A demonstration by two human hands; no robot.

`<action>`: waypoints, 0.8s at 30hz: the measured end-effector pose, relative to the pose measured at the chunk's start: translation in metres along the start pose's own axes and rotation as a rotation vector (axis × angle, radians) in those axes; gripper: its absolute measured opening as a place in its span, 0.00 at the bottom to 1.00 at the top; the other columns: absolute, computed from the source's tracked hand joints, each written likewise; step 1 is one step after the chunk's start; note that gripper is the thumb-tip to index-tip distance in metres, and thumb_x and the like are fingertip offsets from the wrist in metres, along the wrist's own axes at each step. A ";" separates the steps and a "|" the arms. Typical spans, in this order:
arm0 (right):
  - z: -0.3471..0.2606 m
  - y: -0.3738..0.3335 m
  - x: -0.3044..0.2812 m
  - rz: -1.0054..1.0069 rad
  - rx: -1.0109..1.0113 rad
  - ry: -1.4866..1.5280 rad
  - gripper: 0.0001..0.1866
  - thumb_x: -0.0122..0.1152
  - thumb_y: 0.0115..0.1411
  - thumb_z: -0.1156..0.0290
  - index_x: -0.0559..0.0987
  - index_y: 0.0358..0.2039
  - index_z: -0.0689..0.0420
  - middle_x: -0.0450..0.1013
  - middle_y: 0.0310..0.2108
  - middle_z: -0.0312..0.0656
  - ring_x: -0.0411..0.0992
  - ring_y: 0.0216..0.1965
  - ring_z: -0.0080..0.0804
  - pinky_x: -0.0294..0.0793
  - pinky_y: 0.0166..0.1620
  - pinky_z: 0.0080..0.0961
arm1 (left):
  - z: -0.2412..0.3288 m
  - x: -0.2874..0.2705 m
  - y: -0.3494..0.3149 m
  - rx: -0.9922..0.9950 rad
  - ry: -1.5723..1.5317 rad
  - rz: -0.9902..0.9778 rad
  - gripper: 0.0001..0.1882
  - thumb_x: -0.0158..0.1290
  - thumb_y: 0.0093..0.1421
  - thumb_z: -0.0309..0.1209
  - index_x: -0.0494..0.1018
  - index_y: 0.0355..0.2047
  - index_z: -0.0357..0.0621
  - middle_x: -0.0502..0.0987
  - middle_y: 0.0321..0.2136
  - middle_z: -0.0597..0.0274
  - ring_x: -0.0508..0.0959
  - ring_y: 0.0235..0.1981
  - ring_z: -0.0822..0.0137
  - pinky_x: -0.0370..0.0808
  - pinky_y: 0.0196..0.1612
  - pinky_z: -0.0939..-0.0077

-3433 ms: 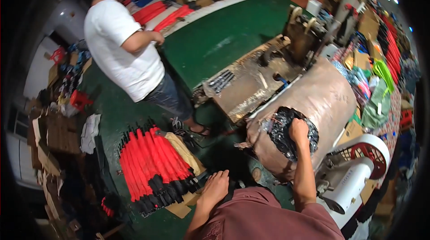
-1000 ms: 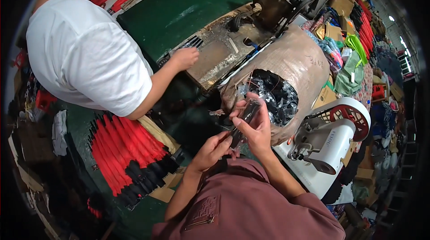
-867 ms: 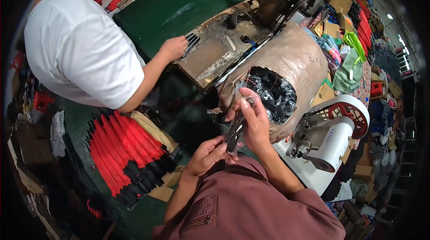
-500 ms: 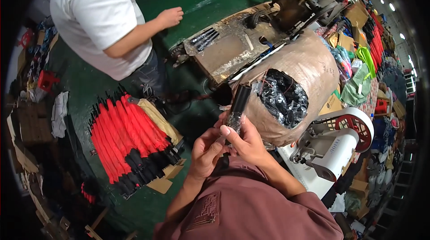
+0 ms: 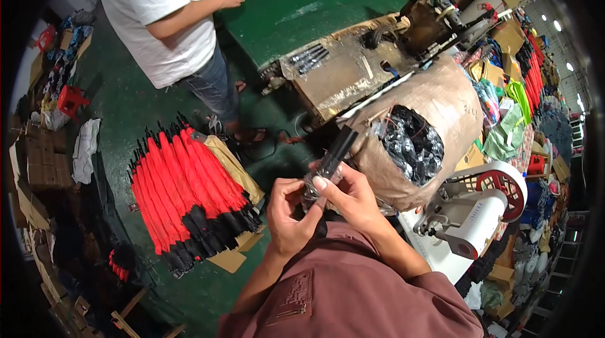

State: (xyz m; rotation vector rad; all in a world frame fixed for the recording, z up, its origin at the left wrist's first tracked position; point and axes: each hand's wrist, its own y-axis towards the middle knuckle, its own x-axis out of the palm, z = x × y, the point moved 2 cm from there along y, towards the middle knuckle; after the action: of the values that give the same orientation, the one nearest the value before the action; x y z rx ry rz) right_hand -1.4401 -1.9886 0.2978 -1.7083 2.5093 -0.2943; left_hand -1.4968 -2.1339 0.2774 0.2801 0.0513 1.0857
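In front of my body I hold a black, straight cylindrical handle, its lower part wrapped in crinkled clear plastic. My right hand is closed round the wrapped part, thumb on top. Its other fingers are partly hidden behind the handle. My left hand pinches the plastic near the lower end. Just beyond my right hand sits a large tan woven sack. Through its torn opening shows a bunch of black things in shiny clear plastic.
Red and black folded umbrellas stand bundled at my left. A white sewing machine is on my right. Ahead are a worn machine table with several wrapped black pieces, a green tabletop and a person in a white shirt.
The black handle tilts further to the right, and my left fingers have shifted on the plastic around its lower end. The person in white has moved further away, and my view has shifted slightly.
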 end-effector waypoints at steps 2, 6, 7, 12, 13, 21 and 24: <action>-0.005 0.003 0.003 -0.040 0.001 0.106 0.20 0.66 0.69 0.67 0.77 0.57 0.63 0.77 0.42 0.33 0.73 0.40 0.18 0.74 0.47 0.20 | -0.001 -0.011 -0.005 -0.247 -0.176 -0.148 0.18 0.57 0.65 0.17 0.65 0.53 0.32 0.76 0.46 0.56 0.80 0.45 0.70 0.80 0.48 0.73; -0.006 0.003 -0.005 -0.122 0.062 0.264 0.24 0.67 0.67 0.69 0.75 0.61 0.63 0.79 0.41 0.35 0.72 0.37 0.17 0.73 0.43 0.18 | -0.003 -0.033 0.003 -0.505 -0.420 -0.313 0.18 0.54 0.70 0.23 0.65 0.57 0.31 0.77 0.48 0.53 0.82 0.46 0.64 0.82 0.50 0.69; -0.005 0.000 -0.007 -0.154 0.087 0.287 0.25 0.67 0.67 0.70 0.74 0.62 0.63 0.80 0.42 0.35 0.72 0.36 0.16 0.73 0.41 0.18 | -0.002 -0.035 0.001 -0.597 -0.508 -0.354 0.19 0.53 0.72 0.25 0.64 0.59 0.30 0.77 0.49 0.52 0.83 0.46 0.62 0.83 0.51 0.67; -0.003 0.007 0.004 -0.235 0.019 0.343 0.28 0.63 0.69 0.75 0.67 0.66 0.61 0.80 0.46 0.37 0.72 0.36 0.16 0.70 0.37 0.16 | 0.000 -0.048 0.000 -0.619 -0.456 -0.415 0.19 0.49 0.74 0.28 0.64 0.61 0.30 0.78 0.50 0.50 0.84 0.47 0.57 0.84 0.52 0.62; -0.003 0.006 0.005 -0.229 0.019 0.347 0.28 0.63 0.69 0.75 0.67 0.66 0.61 0.80 0.46 0.37 0.72 0.36 0.16 0.70 0.37 0.16 | -0.001 -0.049 0.000 -0.614 -0.465 -0.393 0.18 0.50 0.74 0.28 0.64 0.59 0.30 0.78 0.49 0.50 0.84 0.46 0.58 0.84 0.52 0.62; -0.003 0.007 0.022 -0.126 -0.080 0.318 0.26 0.65 0.69 0.69 0.71 0.64 0.60 0.79 0.48 0.39 0.76 0.39 0.19 0.75 0.40 0.17 | 0.000 -0.043 0.001 -0.606 -0.535 -0.257 0.14 0.54 0.71 0.26 0.66 0.52 0.32 0.78 0.45 0.51 0.84 0.45 0.61 0.86 0.50 0.63; 0.004 0.005 0.022 -0.055 0.051 0.269 0.21 0.64 0.70 0.67 0.73 0.60 0.60 0.79 0.46 0.38 0.77 0.42 0.20 0.76 0.44 0.19 | -0.001 -0.039 -0.002 -0.584 -0.488 -0.243 0.14 0.57 0.69 0.24 0.66 0.50 0.32 0.78 0.44 0.53 0.83 0.45 0.65 0.85 0.49 0.67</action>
State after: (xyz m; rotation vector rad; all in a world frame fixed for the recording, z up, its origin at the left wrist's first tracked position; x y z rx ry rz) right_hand -1.4519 -2.0072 0.2936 -1.8303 2.6092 -0.6265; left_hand -1.5134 -2.1690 0.2716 0.0025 -0.6434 0.7276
